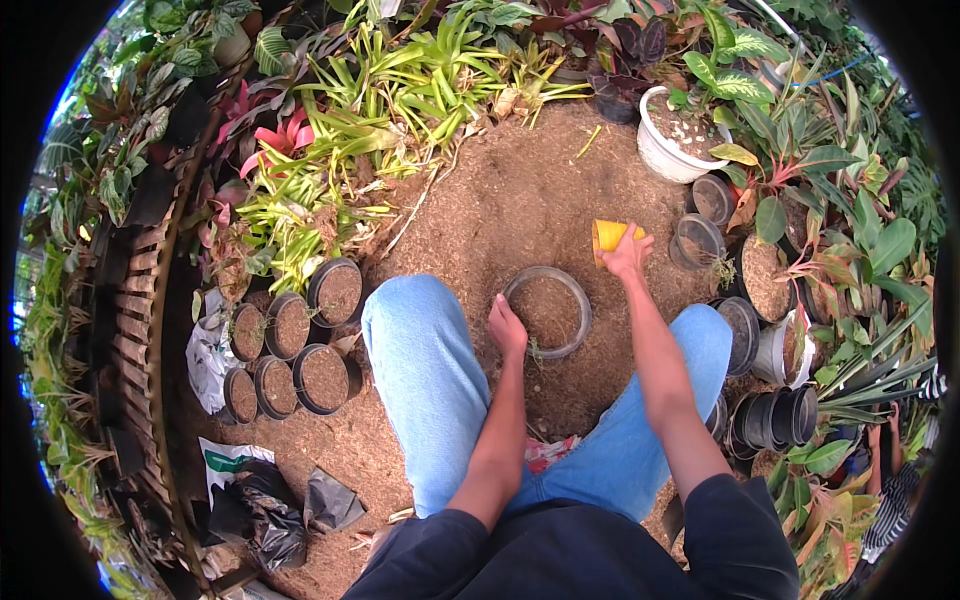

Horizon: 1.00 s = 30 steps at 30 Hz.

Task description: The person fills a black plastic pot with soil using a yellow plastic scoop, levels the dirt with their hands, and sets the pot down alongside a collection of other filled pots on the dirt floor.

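Before me on the soil stands a round dark plastic pot (584, 330) with soil inside. My left hand (508, 328) is at its left rim, thumb along the edge and the other fingers on the outside. To the upper right, my right hand (628, 253) grips a small yellow plastic pot (609, 234), which is tilted on its side with its mouth facing left. The inside of the yellow pot is not visible. A few thin green sprigs (535, 349) show at the dark pot's lower left rim.
Several soil-filled black pots (325, 379) stand left of my knee. Uprooted bromeliads (405, 97) lie in a heap at upper left. At right are a white pot (679, 157), empty-looking black pots (697, 241) and stacked pots (776, 418). Another person's striped garment (892, 502) shows at far right.
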### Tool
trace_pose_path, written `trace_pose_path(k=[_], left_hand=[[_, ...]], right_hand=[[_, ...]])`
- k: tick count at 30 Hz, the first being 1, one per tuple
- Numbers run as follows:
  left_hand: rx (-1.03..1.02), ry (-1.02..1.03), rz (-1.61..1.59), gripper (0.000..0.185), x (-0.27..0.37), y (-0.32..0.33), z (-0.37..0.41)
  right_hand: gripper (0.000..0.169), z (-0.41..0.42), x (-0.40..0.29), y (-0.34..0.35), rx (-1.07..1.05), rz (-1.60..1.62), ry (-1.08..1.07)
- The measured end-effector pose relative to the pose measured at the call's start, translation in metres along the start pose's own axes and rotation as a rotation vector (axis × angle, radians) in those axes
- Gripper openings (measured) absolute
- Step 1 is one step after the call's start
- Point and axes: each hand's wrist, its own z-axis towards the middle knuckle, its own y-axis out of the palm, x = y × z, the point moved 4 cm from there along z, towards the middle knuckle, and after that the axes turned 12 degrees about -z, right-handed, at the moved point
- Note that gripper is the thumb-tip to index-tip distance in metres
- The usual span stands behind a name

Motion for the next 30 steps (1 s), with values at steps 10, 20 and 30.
trace_pose_path(k=[10, 20, 30], left_hand=[[0.02, -0.026, -0.019, 0.051, 0.009, -0.001, -0.005], [0.033, -0.007, -0.035, 0.051, 0.002, -0.002, -0.002], [0.021, -0.045, -0.045, 0.051, 0.0, 0.003, -0.003]], right_hand=[[0.099, -0.019, -0.028, 0.05, -0.366, -0.289, -0.182], [0.105, 0.007, 0.014, 0.013, -0.543, 0.445, 0.115], [0.093, -0.019, -0.02, -0.106, -0.723, 0.549, -0.137]])
